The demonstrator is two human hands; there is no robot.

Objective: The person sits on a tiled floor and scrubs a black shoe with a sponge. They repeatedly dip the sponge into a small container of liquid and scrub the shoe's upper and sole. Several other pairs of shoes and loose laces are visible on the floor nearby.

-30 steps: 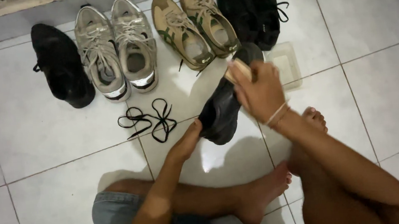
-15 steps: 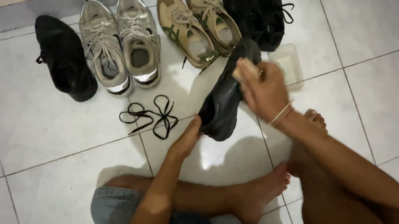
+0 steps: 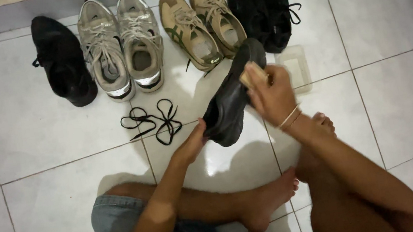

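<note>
The left hand (image 3: 192,144) grips the heel end of a black shoe (image 3: 231,100), holding it tilted above the tiled floor (image 3: 39,145). The right hand (image 3: 271,95) presses a small tan brush (image 3: 253,76) against the shoe's side. Just beside it on the floor sits a shallow clear plastic container (image 3: 298,66); what it holds cannot be made out. Loose black laces (image 3: 154,121) lie near the left hand.

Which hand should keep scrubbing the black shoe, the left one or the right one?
Probably the right hand: it grips the small brush against the black shoe. The left hand grips the shoe's lower end, holding it up off the floor.
</note>
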